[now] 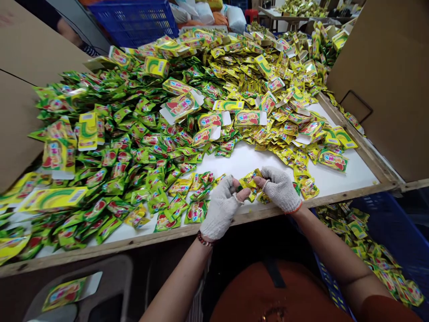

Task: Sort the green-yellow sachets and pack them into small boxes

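My left hand [219,208], in a white fingerless glove, is closed with its fingers curled at the left edge of a small yellow packet [248,180]. The thumb lies in front of the packet's lower left. My right hand [280,188], gloved alike, pinches the packet's right side between thumb and fingers. Another yellow packet shows partly beneath. Both hands are above the front edge of the white table [231,163]. Green packets with red fruit prints [196,211] lie beside my left hand, and yellow packets [309,188] lie beside my right wrist.
A heap of green packets [134,129] covers the left; yellow packets [268,129] pile up on the right. Flat printed boxes [181,107] lie on top. Cardboard panels [385,89] flank the table. A blue crate [402,232] with packets stands below right. Another person's arm [69,33] shows upper left.
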The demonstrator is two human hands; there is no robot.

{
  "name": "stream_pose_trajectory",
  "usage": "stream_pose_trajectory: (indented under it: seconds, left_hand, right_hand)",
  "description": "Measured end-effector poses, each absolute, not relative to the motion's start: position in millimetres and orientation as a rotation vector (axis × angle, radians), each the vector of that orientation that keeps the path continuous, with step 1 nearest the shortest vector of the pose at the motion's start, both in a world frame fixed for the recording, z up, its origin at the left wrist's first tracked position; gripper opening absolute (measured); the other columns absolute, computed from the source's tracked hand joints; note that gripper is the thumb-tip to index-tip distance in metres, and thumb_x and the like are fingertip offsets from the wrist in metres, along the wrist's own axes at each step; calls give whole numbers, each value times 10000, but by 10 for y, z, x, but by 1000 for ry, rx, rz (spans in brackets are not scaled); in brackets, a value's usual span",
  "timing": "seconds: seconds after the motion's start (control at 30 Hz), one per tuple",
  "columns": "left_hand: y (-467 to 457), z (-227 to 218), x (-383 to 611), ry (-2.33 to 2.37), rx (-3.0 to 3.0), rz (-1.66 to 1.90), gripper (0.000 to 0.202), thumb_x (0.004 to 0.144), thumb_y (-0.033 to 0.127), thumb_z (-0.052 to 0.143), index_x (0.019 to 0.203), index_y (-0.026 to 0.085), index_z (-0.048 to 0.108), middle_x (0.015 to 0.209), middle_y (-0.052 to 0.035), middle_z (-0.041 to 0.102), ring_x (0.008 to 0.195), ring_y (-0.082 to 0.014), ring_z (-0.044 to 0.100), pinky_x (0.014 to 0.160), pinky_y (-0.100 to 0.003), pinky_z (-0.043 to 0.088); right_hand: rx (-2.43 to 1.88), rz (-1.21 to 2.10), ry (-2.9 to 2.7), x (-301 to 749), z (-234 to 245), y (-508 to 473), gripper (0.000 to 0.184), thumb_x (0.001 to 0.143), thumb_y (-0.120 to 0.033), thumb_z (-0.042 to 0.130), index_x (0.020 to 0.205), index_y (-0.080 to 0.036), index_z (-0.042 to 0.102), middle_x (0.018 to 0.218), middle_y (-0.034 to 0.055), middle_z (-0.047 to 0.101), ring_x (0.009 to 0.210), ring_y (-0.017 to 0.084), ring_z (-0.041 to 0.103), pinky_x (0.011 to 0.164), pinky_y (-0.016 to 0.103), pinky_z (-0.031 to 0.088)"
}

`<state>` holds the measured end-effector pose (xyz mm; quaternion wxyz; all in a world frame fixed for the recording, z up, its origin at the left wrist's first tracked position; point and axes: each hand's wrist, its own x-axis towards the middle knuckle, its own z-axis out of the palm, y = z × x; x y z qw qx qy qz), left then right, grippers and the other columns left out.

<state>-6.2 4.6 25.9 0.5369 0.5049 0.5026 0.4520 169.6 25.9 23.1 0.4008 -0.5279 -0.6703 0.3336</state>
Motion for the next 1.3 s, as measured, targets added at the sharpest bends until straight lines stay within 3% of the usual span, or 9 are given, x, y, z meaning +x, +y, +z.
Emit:
stream_pose_trajectory:
  seconds: [0.13, 0.27, 0.5, 0.77, 0.87, 0.93, 1.03, 1.13, 1.3]
  left_hand:
    - [54, 253, -48, 1209, 1231, 1085, 317, 724, 353, 745, 806, 203, 479, 703, 57, 480, 634, -98, 465, 588, -217, 393]
    - [97, 248, -111, 1211, 1405, 970, 283, 762, 369, 706, 796, 204, 479, 720, 47, 475, 644, -110, 454, 596, -235, 378]
    - [177, 424, -200, 1448, 1813, 775, 227, 783, 286, 637, 678, 204, 454, 621, 54, 447, 599, -120, 404, 590, -260, 299]
    - [372, 510, -194, 1273, 2001, 649, 231, 827, 344, 609, 682, 209, 491, 619, 40, 482, 591, -133, 427, 578, -265, 320]
    - [733, 520, -356, 1449, 2120, 729, 197, 867, 385, 568, 767, 217, 544, 707, 5, 568, 670, -169, 516, 632, -285, 383]
    - [1063, 526, -516, 1756, 2266, 787, 108, 868, 312, 543, 879, 210, 574, 872, -51, 629, 837, -222, 573, 741, -320, 415]
    - [1489, 519, -728, 2095, 2461, 481, 248, 811, 247, 565, 1050, 181, 584, 1105, -135, 626, 1042, -306, 560, 824, -366, 409]
    - [1636, 499, -799, 2119, 2535, 182, 213, 847, 246, 496, 1012, 182, 616, 1055, -142, 648, 1004, -313, 584, 802, -380, 407]
    - [1589, 508, -743, 2132, 2613, 289, 289, 854, 322, 502, 1081, 180, 610, 1088, -154, 655, 1050, -328, 584, 840, -393, 420]
  right_hand:
    - [-1257, 990, -1566, 1702, 192, 253, 278, 833, -446, 629, 848, -178, 557, 783, 17, 568, 712, 146, 524, 645, 267, 423]
    - [-1096, 1398, -1515, 1715, 247, 223, 514, 811, -509, 657, 1172, -158, 552, 1076, 100, 649, 868, 189, 629, 735, 306, 514]
    - [-1112, 1374, -1450, 1680, 282, 210, 357, 778, -478, 708, 928, -175, 596, 787, 12, 650, 688, 144, 597, 619, 259, 495]
    - [-1190, 1370, -1488, 1721, 336, 220, 198, 781, -297, 646, 945, -189, 618, 734, -2, 634, 596, 120, 539, 558, 245, 451]
    - [-1268, 1233, -1457, 1766, 299, 267, 127, 747, -242, 636, 858, -194, 597, 681, -25, 591, 571, 108, 496, 539, 231, 417]
    - [-1323, 1145, -1463, 1777, 266, 287, 106, 734, -226, 635, 819, -197, 578, 672, -29, 579, 583, 112, 489, 543, 230, 406]
    - [-1344, 1076, -1509, 1773, 246, 284, 99, 738, -235, 635, 809, -200, 576, 677, -24, 579, 612, 123, 494, 571, 240, 408]
    - [-1323, 1065, -1510, 1774, 267, 262, 110, 741, -252, 640, 816, -197, 582, 682, -19, 584, 611, 124, 491, 580, 248, 409]
    - [-1251, 1105, -1441, 1786, 294, 261, 103, 768, -268, 640, 802, -198, 573, 671, -19, 581, 590, 118, 489, 563, 247, 414]
